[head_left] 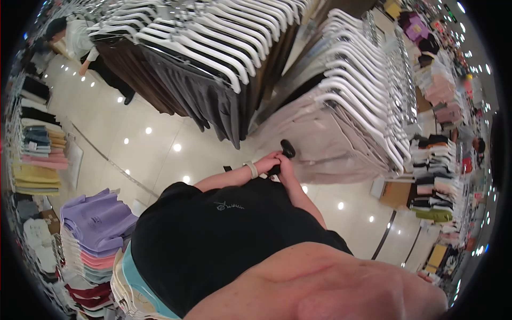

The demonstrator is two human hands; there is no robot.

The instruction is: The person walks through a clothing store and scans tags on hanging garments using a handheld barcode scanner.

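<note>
Black and round-ended, a handheld object (288, 149) is grasped in my left hand (268, 161) and right hand (286, 166), which are curled around it and touching in front of my black shirt (213, 229). Just beyond and to the right of my hands, pale pinkish garments (325, 141) hang from white hangers (352, 101); ahead and to the left are dark grey garments (197, 90). Well to my left hand's left, a lilac T-shirt (98, 218) hangs above the shiny floor (160, 144).
</note>
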